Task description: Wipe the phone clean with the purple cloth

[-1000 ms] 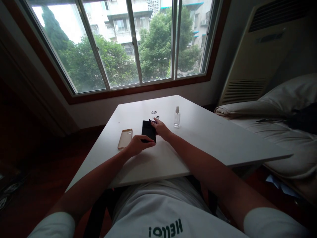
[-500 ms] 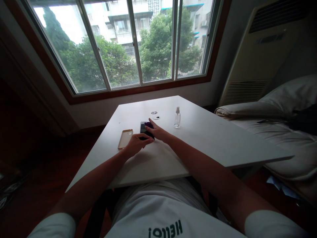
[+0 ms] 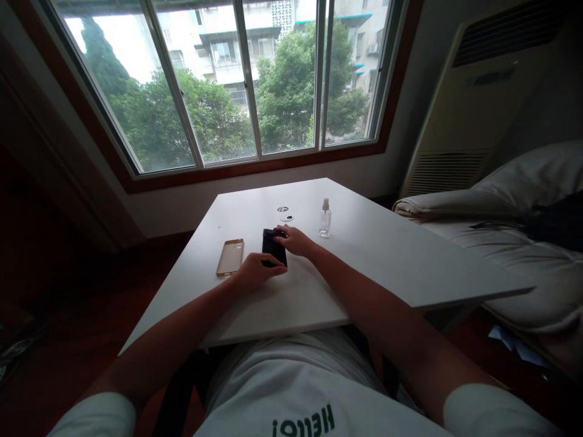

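A dark smartphone [image 3: 272, 247] lies on the white table [image 3: 364, 261], its screen side or back I cannot tell. My left hand [image 3: 255, 271] is closed on its near end, fingers on one edge and thumb at the near corner. At the far end, my right hand [image 3: 295, 240] presses a small dark purple cloth [image 3: 275, 233] onto the phone; the fingers are bent over the cloth and hide part of it. Just left of the phone is a tan phone case [image 3: 230, 258], open side up.
A clear spray bottle [image 3: 325, 222] stands upright right of my right hand. Beyond the phone lie two small round flat things [image 3: 286, 218]. The window [image 3: 255, 91] is behind the table; a cushioned seat [image 3: 501, 224] is at the right.
My right hand, with the cloth, has drawn its fingers in around the phone's far end, uncovering more of the dark surface. The phone has shifted slightly right and nearer.
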Motion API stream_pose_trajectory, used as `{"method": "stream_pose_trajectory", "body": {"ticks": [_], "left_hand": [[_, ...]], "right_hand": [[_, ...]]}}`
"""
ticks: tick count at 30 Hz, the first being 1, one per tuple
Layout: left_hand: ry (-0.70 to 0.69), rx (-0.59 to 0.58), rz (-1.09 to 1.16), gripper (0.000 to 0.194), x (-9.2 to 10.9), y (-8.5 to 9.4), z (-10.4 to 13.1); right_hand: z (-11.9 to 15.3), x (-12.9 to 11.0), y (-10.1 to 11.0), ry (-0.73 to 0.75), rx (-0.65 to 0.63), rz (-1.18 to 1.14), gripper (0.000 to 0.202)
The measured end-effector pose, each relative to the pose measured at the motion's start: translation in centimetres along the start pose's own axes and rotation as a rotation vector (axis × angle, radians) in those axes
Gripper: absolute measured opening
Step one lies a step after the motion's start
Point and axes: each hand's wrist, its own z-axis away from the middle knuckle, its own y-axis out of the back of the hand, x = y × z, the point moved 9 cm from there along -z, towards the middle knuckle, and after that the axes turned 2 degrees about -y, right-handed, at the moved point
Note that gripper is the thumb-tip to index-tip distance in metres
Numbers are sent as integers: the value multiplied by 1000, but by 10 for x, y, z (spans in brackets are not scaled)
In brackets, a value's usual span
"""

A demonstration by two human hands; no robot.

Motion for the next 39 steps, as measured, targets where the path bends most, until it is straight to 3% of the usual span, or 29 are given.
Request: {"method": "stream_pose_trajectory", "body": {"ticks": [4, 8, 14, 20, 23, 26, 29, 33, 36, 39], "left_hand": [[-87, -56, -19, 37, 8, -11, 2], [-92, -67, -36, 36, 6, -10, 1], [40, -39, 29, 42, -8, -6, -1], [51, -63, 22, 43, -7, -9, 1], [51, -83, -29, 43, -8, -11, 1], [17, -43, -88, 40, -9, -8, 0], [-38, -14, -133, 34, -7, -8, 1], [-102, -67, -157, 28, 1, -16, 5], [-132, -73, -176, 25, 5, -18, 7], [-158, -33, -193, 24, 4, -15, 5]], "right_hand": [[-2, 2, 21, 32, 163, 50, 27], [2, -3, 23, 21, 219, 61, 35], [12, -33, -10, 151, -4, 18, 17], [19, -34, -21, 92, -347, -198, 28], [22, -34, -21, 89, -435, -206, 31], [20, -35, -18, 111, -337, -196, 28], [12, -31, -6, 137, -103, -131, 20], [3, -11, 14, 86, 146, -27, 20], [2, -8, 22, 84, 216, -11, 20], [8, -25, 18, 143, 174, -49, 18]]}}
